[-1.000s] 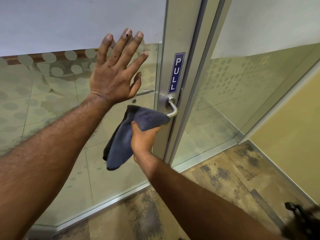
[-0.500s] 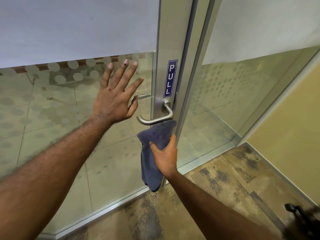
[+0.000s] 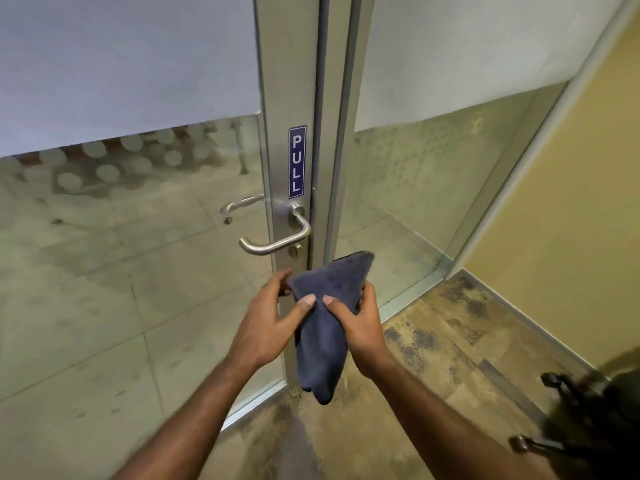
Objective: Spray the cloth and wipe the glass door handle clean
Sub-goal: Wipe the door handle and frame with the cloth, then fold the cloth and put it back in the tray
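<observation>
Fingers (image 3: 275,281) of left hand (image 3: 266,327) and right hand (image 3: 363,329) pinching blue cloth (image 3: 323,344) at centre frame, just below lever door handle (image 3: 273,248).

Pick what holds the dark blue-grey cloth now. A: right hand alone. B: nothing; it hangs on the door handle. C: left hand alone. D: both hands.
D: the left hand and the right hand both pinch the dark blue-grey cloth, held below the silver metal lever handle and clear of it.
</observation>
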`<state>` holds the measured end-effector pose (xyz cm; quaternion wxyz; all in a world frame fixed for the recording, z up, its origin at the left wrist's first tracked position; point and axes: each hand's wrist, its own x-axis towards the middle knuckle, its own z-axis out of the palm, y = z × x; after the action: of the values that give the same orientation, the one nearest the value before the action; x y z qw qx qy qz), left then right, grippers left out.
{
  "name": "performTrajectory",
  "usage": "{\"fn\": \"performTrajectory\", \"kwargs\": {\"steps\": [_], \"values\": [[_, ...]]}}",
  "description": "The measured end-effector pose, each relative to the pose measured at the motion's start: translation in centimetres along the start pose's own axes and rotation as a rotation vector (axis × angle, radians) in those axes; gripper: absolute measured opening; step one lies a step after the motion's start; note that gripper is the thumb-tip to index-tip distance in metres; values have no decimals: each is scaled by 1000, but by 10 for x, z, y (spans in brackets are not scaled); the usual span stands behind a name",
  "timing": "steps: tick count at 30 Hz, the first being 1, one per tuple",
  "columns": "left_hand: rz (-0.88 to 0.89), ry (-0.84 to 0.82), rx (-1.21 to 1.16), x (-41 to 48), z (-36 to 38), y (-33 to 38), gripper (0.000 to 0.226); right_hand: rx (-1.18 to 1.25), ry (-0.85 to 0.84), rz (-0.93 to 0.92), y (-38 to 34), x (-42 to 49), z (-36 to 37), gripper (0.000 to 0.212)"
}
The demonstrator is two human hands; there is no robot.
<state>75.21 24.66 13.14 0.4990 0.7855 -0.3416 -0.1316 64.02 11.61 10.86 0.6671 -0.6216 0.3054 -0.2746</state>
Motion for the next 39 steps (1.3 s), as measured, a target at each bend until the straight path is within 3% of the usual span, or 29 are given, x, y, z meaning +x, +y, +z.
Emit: {"fn": "performTrajectory", "kwargs": {"steps": [3, 7, 11, 15, 20, 23, 28, 31, 35, 37, 39], "values": [[-208, -27, -346, -5, 27, 1, 83, 98, 0, 26, 7, -7, -15, 53], [-291, -99, -358, -13, 43, 7, 57, 170, -7, 31, 17, -19, -35, 57], [-38, -127, -120, -23, 46, 34, 14, 235, 49, 29, 19, -27, -59, 69], [254, -207, -41, -17, 39, 70, 8, 263, 126, 61, 17, -38, -89, 107], [418, -463, 55, 4, 36, 104, 7, 84, 267, 65, 14, -59, -130, 111], [462, -618, -47, 14, 42, 115, 5, 77, 191, 63, 9, -74, -156, 102], [324, -662, -327, 13, 62, 121, 20, 125, -43, 137, -11, -98, -185, 76], [190, -613, -386, 11, 81, 117, 17, 203, 45, 140, -15, -110, -200, 66], [78, -457, -208, 5, 118, 102, 10, 278, 139, 125, -19, -128, -224, 62], [-25, -416, -165, -4, 140, 94, 24, 254, 179, 142, -18, -138, -235, 67], [-176, -414, -127, -19, 164, 95, 52, 244, 259, 167, -17, -154, -250, 76]]}}
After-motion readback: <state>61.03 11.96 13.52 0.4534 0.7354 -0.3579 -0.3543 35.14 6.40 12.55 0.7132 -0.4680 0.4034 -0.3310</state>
